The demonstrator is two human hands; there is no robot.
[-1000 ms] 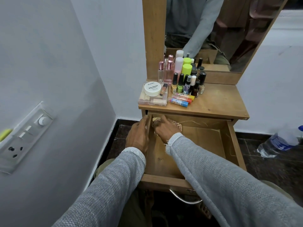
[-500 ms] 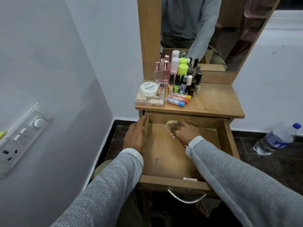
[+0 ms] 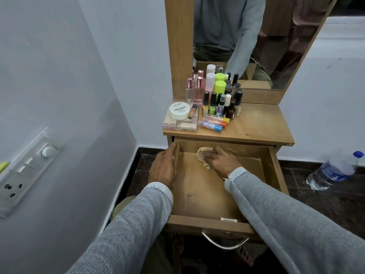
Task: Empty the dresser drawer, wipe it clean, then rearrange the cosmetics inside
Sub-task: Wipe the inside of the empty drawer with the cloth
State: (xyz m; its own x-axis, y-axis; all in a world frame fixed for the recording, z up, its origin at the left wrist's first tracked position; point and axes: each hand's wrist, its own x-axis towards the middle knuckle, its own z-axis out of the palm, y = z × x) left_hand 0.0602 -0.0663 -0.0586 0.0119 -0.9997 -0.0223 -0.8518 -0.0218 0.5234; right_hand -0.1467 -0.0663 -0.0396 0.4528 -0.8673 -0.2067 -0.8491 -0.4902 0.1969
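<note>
The right hand (image 3: 219, 162) presses a cloth (image 3: 201, 155) down in the drawer (image 3: 197, 196) with curled fingers — the left hand (image 3: 164, 169) grips the drawer's side.

head-worn view, facing forward and down, close over open drawer (image 3: 207, 194)

Pale grey-white walls (image 3: 83, 80) seen left and rear – meeting at corner left of centre. Switch panel (image 3: 25, 171) mounted on wall at left edge. Dark stone floor (image 3: 320, 204) seen at lower right, plastic water bottle (image 3: 333, 171) laid there. Mirror (image 3: 254, 36) set in wooden frame – top centre.
</note>
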